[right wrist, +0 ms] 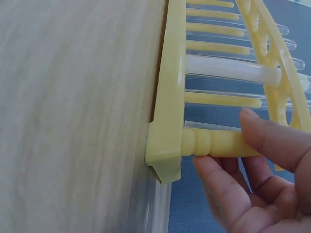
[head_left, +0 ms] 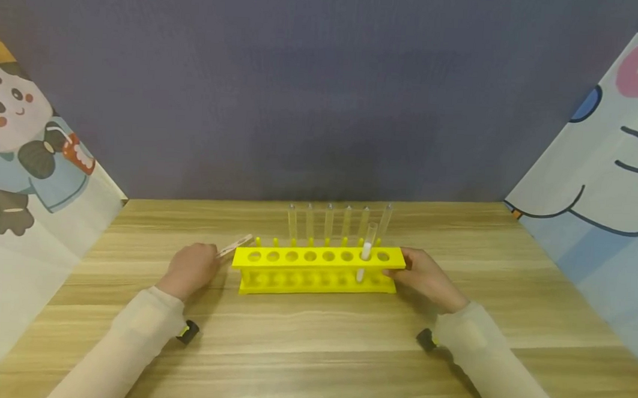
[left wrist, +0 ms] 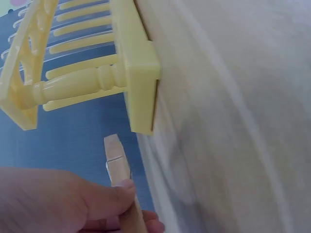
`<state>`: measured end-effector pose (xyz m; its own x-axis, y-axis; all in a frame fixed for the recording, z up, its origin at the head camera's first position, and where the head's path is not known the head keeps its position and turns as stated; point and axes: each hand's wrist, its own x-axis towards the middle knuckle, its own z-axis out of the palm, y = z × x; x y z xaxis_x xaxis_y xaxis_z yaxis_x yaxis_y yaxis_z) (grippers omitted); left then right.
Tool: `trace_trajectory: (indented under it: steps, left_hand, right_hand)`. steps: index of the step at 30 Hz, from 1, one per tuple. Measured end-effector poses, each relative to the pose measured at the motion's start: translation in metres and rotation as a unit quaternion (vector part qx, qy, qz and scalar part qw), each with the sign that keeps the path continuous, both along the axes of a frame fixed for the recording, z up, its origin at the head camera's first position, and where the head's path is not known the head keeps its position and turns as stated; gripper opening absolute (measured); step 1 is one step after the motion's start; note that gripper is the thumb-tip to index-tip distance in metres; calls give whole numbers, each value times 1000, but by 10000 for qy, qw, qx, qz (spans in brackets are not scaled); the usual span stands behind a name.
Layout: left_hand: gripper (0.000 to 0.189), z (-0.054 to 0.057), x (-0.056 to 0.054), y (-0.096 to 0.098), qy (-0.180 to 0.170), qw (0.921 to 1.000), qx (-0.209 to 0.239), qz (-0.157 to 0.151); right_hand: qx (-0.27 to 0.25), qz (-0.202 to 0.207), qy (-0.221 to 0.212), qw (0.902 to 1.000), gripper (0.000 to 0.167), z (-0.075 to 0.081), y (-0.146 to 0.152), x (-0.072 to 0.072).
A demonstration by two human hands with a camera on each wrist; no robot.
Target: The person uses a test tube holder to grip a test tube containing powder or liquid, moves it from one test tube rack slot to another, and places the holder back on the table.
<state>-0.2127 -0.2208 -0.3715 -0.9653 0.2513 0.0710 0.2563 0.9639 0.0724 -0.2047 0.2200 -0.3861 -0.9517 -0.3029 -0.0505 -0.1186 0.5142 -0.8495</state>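
A yellow test tube rack point(head_left: 318, 266) stands upright on the wooden table. One test tube point(head_left: 366, 251) with white contents sits in a hole near the rack's right end. Several clear test tubes point(head_left: 328, 223) stand upside down on the pegs along the back. My left hand point(head_left: 192, 270), left of the rack, pinches a wooden test tube clamp point(left wrist: 117, 167) between thumb and fingers; its tip points toward the rack, apart from it in the left wrist view. With thumb and fingers, my right hand point(right wrist: 265, 189) grips the turned end post point(right wrist: 218, 143) of the rack.
The wooden table point(head_left: 311, 355) reaches back to a dark blue-grey panel point(head_left: 324, 103). Printed cartoon sheets stand at the left point(head_left: 40, 148) and right point(head_left: 596, 177). Bare pegs point(head_left: 276, 242) rise behind the rack's left part.
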Motion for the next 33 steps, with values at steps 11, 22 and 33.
trace_trajectory:
  steps: [11,22,33]
  left_hand:
    - [17,21,8,-1,656,9977,179,-70]
    - [19,39,19,6,1526,9874,164,-375]
    - [26,45,27,14,2718,9599,-78,-681]
  right_hand:
    - [163,-34,40,9999,33,1,0,-1]
    - [46,-14,-12,10000,34,4,-1,0]
    - [-63,28,-65,10000,35,-1,0,-1]
